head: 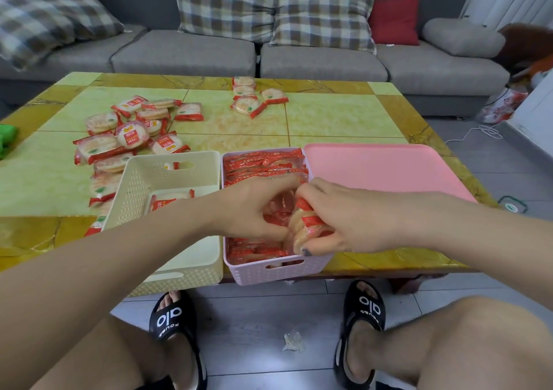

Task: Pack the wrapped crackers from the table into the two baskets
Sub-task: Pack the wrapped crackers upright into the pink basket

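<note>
A pink basket (278, 271) at the table's front edge is packed with upright red-wrapped crackers. Over its middle, my right hand (338, 219) grips a small stack of wrapped crackers (305, 225). My left hand (254, 210) is beside it with its fingers pushed down among the packs and touching that stack. To the left stands a cream basket (179, 273) with one cracker pack (169, 202) on its floor. A pile of loose crackers (125, 132) lies on the table's left part, and a smaller group of crackers (251, 96) lies near the far edge.
A pink lid (383, 168) lies flat to the right of the pink basket. A green object (6, 138) sits at the table's left edge. A grey sofa with checked cushions stands behind the table. My knees and sandalled feet are below the front edge.
</note>
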